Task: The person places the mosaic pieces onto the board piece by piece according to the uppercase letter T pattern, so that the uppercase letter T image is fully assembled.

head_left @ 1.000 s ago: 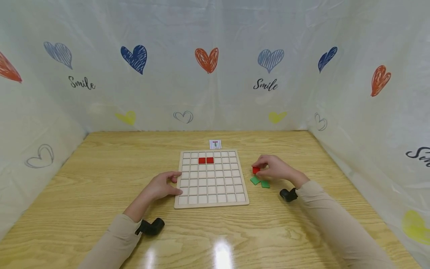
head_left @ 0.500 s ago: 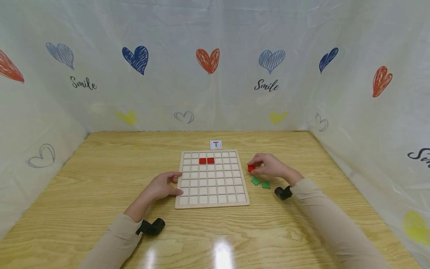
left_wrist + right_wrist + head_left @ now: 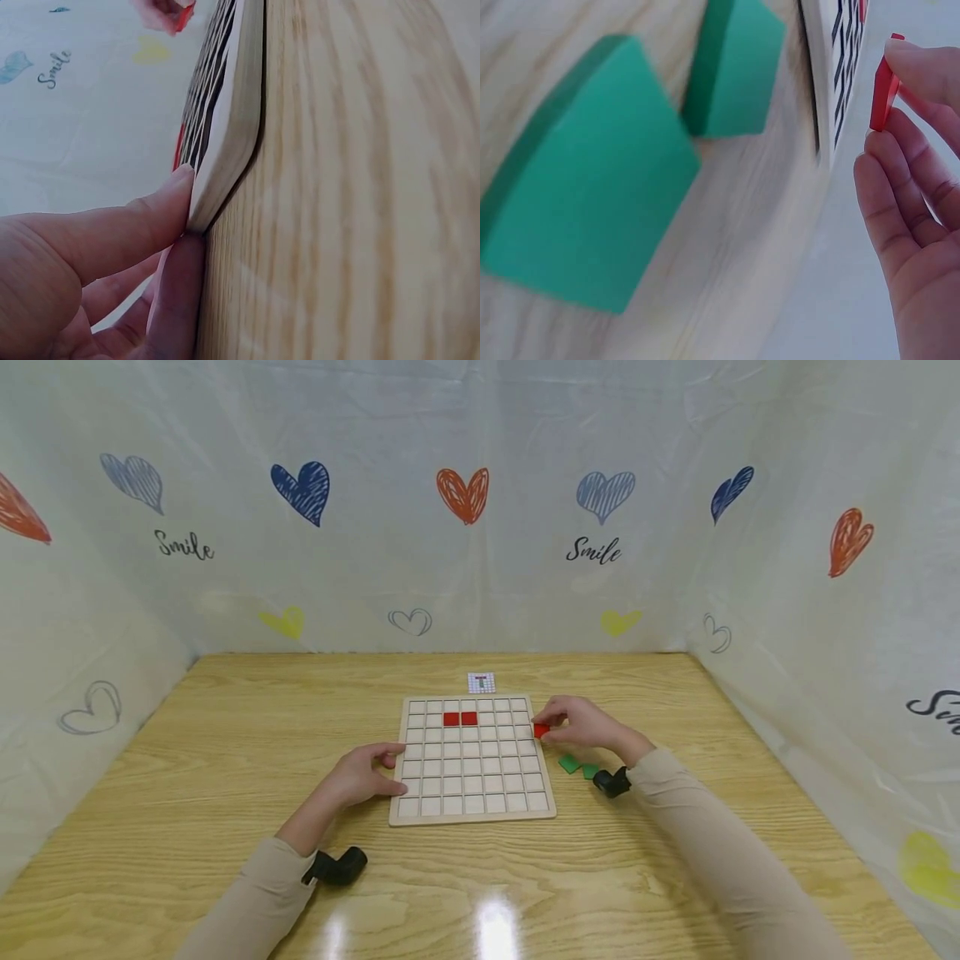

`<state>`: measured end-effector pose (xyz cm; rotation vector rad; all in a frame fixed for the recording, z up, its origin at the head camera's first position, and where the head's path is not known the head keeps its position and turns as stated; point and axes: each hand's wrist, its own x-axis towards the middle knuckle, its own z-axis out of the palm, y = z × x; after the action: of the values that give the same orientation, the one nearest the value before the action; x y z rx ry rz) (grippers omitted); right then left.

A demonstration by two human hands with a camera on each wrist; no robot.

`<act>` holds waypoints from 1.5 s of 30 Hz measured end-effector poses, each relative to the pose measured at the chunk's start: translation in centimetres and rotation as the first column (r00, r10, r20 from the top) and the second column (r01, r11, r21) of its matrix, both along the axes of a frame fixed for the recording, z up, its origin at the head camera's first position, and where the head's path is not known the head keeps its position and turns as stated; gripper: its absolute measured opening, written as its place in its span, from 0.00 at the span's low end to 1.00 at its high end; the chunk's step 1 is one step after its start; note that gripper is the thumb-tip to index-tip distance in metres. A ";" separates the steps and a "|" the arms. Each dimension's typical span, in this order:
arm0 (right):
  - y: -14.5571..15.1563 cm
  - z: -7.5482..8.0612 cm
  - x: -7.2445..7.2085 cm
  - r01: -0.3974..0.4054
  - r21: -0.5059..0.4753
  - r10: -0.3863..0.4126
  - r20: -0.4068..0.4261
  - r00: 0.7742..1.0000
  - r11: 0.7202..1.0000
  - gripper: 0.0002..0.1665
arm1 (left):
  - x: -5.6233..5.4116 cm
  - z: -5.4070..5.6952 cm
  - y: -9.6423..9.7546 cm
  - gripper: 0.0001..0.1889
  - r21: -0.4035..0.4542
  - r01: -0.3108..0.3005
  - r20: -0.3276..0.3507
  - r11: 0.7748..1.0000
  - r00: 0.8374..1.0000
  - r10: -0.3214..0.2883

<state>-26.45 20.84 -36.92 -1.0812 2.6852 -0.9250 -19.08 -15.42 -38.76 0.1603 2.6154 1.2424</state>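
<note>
My right hand (image 3: 585, 725) pinches a red square tile (image 3: 541, 730) between thumb and fingers, just at the right edge of a wooden grid board (image 3: 474, 819). In the right wrist view the red tile (image 3: 885, 88) is held tilted up, almost edge-on. My left hand (image 3: 363, 777) touches the board's left edge, thumb and index finger apart along it. The left wrist view shows the thumb (image 3: 142, 221) on the rim by the near corner. Two red tiles (image 3: 460, 719) sit side by side in the board's second row from the back.
Two green tiles (image 3: 569, 763) lie on the wooden table (image 3: 450, 885), right of the board and partly below the right wrist. A small card (image 3: 481, 682) with a printed grid pattern lies behind the board. White curtain walls (image 3: 517, 585) stand around the table.
My right hand has moved left with the red tile, from above the green tiles to the board's right edge. The left hand and the board stay in place.
</note>
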 end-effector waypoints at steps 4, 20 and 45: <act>-0.6 0.0 -0.4 -0.002 0.008 0.002 0.020 1.000 1.000 0.17 | -0.1 -0.1 -0.1 0.33 -0.002 -0.001 -0.001 1.000 1.000 0.001; -3.2 -0.1 -1.8 -0.019 0.006 0.018 0.033 0.999 1.000 0.17 | -0.1 -0.3 -0.3 0.32 -0.012 -0.005 -0.002 1.000 1.000 0.005; -6.3 -0.5 -4.2 -0.024 0.030 0.021 0.105 0.994 0.999 0.16 | -0.3 -0.3 -0.2 0.33 -0.003 0.001 -0.008 1.000 1.000 -0.001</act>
<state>-30.66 14.53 -37.46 -1.0246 2.5891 -0.9071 -19.39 -15.63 -39.09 0.1667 2.6236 1.2405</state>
